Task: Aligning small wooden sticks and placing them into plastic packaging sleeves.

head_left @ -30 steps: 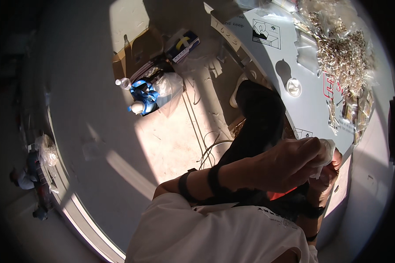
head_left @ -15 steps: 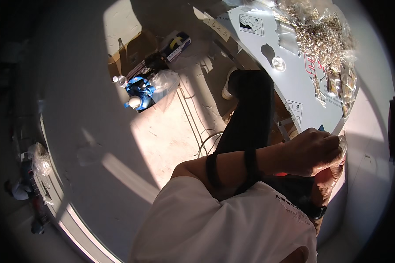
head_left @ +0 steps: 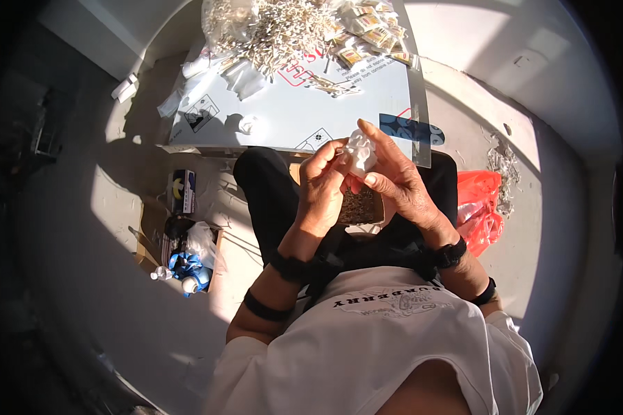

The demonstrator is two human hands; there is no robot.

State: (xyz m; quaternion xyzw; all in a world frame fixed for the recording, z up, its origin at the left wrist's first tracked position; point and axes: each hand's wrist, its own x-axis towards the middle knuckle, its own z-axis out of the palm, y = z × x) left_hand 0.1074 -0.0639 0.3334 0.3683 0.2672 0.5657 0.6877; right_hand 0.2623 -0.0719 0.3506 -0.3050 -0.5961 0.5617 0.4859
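A small, crumpled white thing (head_left: 361,151), of thin plastic or tissue, is held up in front of me between both hands. My left hand (head_left: 322,185) pinches its left side, fingers bent in. From the other side my right hand (head_left: 403,183) grips it between thumb and extended fingers. Beyond them, on a box-like table with a pale printed top (head_left: 284,128), lies a big heap of cotton swabs (head_left: 284,31), partly in clear plastic. Some loose swabs (head_left: 331,85) lie nearer me. A small round white item (head_left: 249,124) rests near the table's front edge.
Several small filled packets (head_left: 374,31) lie right of the heap. Between my knees is an open box (head_left: 361,207) with small brownish contents. A red plastic bag (head_left: 479,207) and scraps (head_left: 505,173) lie on the floor at right; a cluttered carton (head_left: 145,238) stands at left.
The view has swung to the right, bringing the table ahead and both hands from the right edge to the middle. The white thing, mostly hidden before, now shows between my fingers.
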